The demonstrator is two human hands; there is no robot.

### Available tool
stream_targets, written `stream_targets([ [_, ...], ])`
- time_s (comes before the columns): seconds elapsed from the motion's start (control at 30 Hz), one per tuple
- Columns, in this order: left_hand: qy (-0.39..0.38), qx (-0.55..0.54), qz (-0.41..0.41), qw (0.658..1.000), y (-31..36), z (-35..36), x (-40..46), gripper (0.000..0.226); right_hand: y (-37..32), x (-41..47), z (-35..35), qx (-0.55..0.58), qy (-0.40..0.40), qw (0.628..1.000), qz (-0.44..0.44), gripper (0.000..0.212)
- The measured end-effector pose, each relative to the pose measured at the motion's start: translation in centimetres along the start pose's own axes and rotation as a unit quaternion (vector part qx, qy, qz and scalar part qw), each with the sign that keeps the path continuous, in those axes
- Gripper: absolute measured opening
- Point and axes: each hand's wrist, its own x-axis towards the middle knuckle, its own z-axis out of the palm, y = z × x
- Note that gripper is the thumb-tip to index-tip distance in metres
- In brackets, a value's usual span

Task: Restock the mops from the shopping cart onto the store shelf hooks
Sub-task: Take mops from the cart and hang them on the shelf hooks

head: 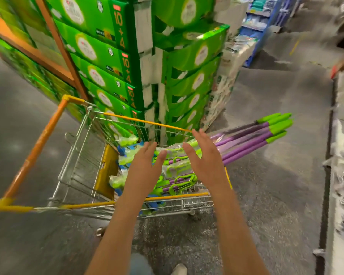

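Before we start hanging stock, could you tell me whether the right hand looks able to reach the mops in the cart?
Probably yes. The right hand hovers open just above the mops, which lie on top in the shopping cart with nothing covering them.

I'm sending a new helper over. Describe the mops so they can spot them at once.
Find the wire shopping cart with yellow and orange rails, parked against the tall stack of green boxes. The mops lie bundled in it, their handles sticking out over its right side. They alone have purple shafts tipped with bright green ends; both open hands hover above them.
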Motion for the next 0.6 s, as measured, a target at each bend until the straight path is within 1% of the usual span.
stream_targets([
  [0.07,0.000,-0.040,-0.039,0.998,-0.8,1.2,0.8,0.083,1.7,1.3,0.8,-0.002,-0.027,1.000,0.004,0.062],
  [0.2,-0.016,-0.122,-0.133,0.983,-3.3,4.5,2.7,0.057,5.0,3.6,3.0,0.003,-0.080,0.996,0.040,0.059],
  [0.33,-0.022,-0.185,-0.214,0.959,-5.8,8.1,4.6,0.056,8.1,5.4,5.7,-0.023,-0.131,0.989,0.064,0.058],
  [0.43,-0.012,-0.238,-0.294,0.925,-7.5,10.5,6.5,0.055,10.3,6.9,7.6,-0.034,-0.174,0.980,0.088,0.057],
  [0.6,-0.008,-0.311,-0.431,0.847,-11.4,14.4,9.7,0.058,14.8,9.3,11.2,-0.085,-0.242,0.958,0.130,0.056],
])
